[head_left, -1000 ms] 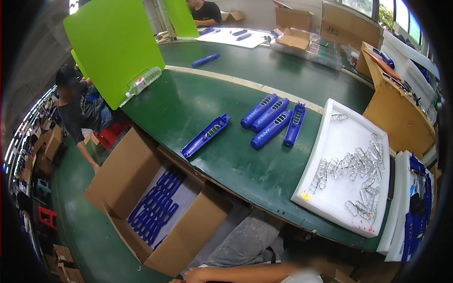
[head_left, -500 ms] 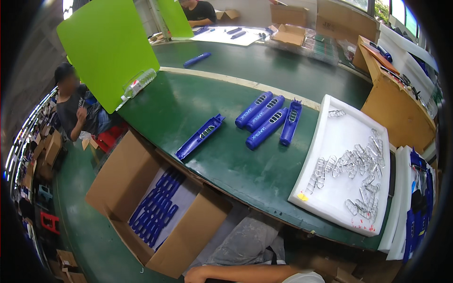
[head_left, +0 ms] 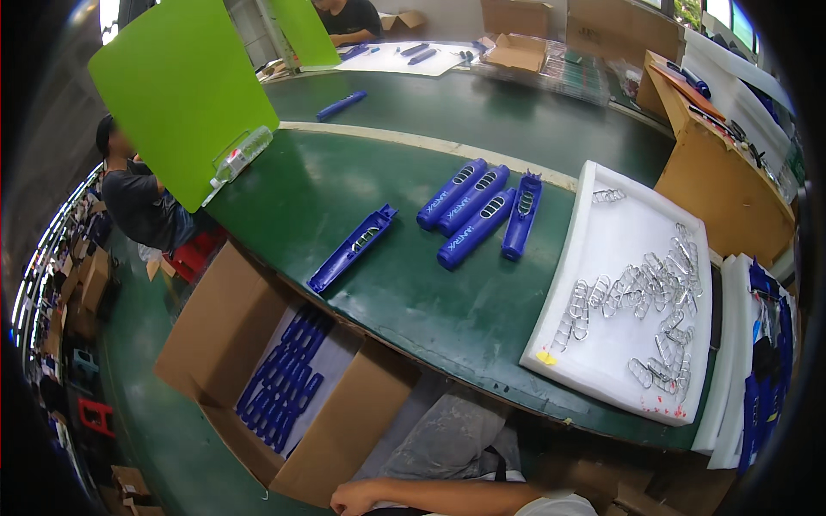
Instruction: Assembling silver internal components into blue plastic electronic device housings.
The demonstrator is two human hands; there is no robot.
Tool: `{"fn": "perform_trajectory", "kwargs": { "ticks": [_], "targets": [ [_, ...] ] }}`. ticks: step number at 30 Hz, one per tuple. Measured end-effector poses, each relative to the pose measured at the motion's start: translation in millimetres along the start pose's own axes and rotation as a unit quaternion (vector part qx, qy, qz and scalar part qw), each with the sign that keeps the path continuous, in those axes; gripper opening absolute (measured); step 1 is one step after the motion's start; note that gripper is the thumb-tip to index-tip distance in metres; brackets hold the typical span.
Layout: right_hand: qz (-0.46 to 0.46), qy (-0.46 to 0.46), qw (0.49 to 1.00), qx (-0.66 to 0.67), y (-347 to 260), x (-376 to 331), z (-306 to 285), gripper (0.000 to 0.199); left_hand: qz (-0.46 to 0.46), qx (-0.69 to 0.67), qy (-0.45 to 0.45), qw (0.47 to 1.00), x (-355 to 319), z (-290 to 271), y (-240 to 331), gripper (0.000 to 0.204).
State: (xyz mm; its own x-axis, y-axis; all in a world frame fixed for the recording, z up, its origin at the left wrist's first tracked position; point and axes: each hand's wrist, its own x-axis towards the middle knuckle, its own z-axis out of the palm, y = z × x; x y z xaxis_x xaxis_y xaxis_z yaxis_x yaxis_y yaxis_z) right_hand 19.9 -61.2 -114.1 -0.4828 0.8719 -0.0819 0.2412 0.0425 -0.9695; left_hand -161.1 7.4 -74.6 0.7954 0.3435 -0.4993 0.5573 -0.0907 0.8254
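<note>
My right hand [head_left: 354, 496] is low at the picture's lower edge, beside the near flap of an open cardboard box [head_left: 331, 439]. Its forearm reaches across my lap from the right, and its fingers are mostly cut off. My left hand does not show. On the green table [head_left: 413, 318] lies a blue half-shell [head_left: 353, 249], hollow side up, with slots in it. Farther right, several blue tube-shaped casings [head_left: 475, 229] with slotted windows lie side by side, next to another open half-shell [head_left: 521, 215]. Many blue pieces [head_left: 284, 378] lie in rows in the box.
A white foam tray [head_left: 551, 318] on the right holds many bent wire pieces [head_left: 662, 284]. A clear plastic bottle [head_left: 243, 155] lies by a green panel [head_left: 181, 95]. One blue casing [head_left: 341, 105] lies beyond the pale strip. A person [head_left: 142, 193] sits at left, another [head_left: 348, 19] at the back.
The view has shifted slightly, so the table things appear a little farther left. The person at left has turned and lowered a raised hand. The casings and tray stay in place.
</note>
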Motion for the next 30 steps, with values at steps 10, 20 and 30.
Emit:
{"fn": "perform_trajectory", "kwargs": {
  "ticks": [10,20,30],
  "targets": [
    [0.049,0.015,0.998,0.030,-17,-18,-17,0.031,0.018,0.048,-0.023,0.998,21,-18,6,0.017],
    [0.015,0.050,0.999,0.011,-13,-21,-15,0.034,0.043,0.095,-0.044,0.994,47,-37,11,0.018],
    [0.015,0.066,0.998,0.005,0,-11,-8,0.034,0.061,0.134,-0.062,0.987,69,-52,9,0.019]
  ]
}}
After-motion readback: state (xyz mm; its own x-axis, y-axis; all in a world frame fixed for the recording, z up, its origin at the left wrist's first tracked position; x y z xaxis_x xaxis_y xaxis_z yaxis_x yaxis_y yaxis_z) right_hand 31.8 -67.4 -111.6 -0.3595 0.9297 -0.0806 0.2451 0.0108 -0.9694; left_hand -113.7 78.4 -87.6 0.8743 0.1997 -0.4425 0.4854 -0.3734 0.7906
